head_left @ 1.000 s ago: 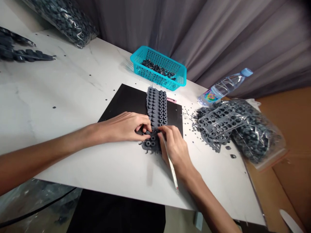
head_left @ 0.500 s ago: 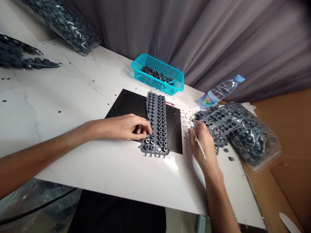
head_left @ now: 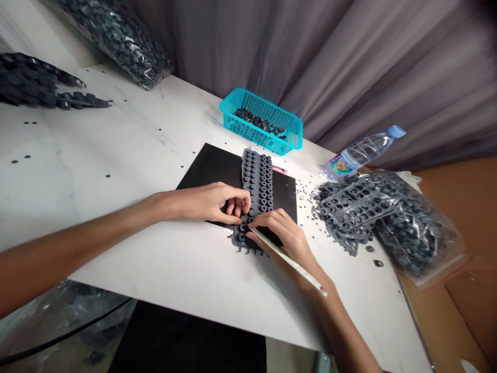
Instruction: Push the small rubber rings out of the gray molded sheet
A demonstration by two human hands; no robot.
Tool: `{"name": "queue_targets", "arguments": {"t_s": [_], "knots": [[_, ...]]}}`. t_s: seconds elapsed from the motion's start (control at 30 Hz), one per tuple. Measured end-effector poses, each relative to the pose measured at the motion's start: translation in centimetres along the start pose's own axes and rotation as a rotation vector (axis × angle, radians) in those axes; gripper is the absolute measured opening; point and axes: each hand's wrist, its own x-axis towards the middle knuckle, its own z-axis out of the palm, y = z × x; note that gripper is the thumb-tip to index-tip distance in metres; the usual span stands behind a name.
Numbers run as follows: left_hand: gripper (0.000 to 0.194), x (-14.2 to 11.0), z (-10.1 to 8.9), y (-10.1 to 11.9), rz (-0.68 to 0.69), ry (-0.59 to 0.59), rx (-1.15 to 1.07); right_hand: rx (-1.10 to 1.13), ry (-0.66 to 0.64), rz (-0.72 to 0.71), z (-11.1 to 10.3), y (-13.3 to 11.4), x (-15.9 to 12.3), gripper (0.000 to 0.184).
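Note:
A dark grey moulded sheet [head_left: 258, 176], studded with rows of round ring-like parts, lies lengthwise on a black mat [head_left: 212, 168]. My left hand [head_left: 217, 202] curls over the sheet's left edge, thumb and index finger pinching at the near rows. From the right, my right hand [head_left: 287, 235] reaches over the sheet's near end. It grips a thin white stick [head_left: 298, 268] with a reddish mark at its rear end. The stick's front end is at the rings close to my left thumb; my fingers partly hide it and the near right corner of the sheet.
A turquoise basket [head_left: 261, 139] of small dark parts stands behind the mat, near a pink cutter [head_left: 279, 169]. To the right are a water bottle [head_left: 359, 153], a pile of punched sheets [head_left: 345, 212] and a clear bag of parts [head_left: 413, 233]. Another full bag [head_left: 128, 46] lies back left.
My right hand has moved left with the stick, from beside the pile of punched sheets to the near end of the studded sheet. My left hand stays at the sheet. The view has shifted slightly.

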Motion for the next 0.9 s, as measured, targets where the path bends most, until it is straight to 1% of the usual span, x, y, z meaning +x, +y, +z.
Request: {"name": "queue_targets", "arguments": {"t_s": [0.13,0.3,0.47,0.63,0.8,0.9], "knots": [[0.014,0.0,0.1,-0.2,0.0,0.001,-0.016,-0.038,-0.009,-0.014,0.2,0.1,0.0,0.016],[0.013,0.0,0.2,-0.2,0.01,-0.002,-0.016,-0.094,0.037,-0.046,0.7,0.7,-0.1,0.014],[0.014,-0.1,0.0,0.0,0.0,-0.004,-0.033,-0.158,0.013,-0.029,0.7,0.2,0.0,0.012],[0.014,-0.1,0.0,0.2,-0.016,-0.005,-0.026,-0.322,0.009,-0.074,0.9,-0.3,0.0,0.017],[0.016,0.3,0.3,0.3,-0.068,0.017,-0.09,-0.476,0.03,-0.145,1.6,-0.2,-0.1,0.018],[0.019,0.6,0.6,0.4,-0.119,0.043,-0.138,-0.506,0.022,-0.141,2.1,-0.1,-0.2,0.016]]}}
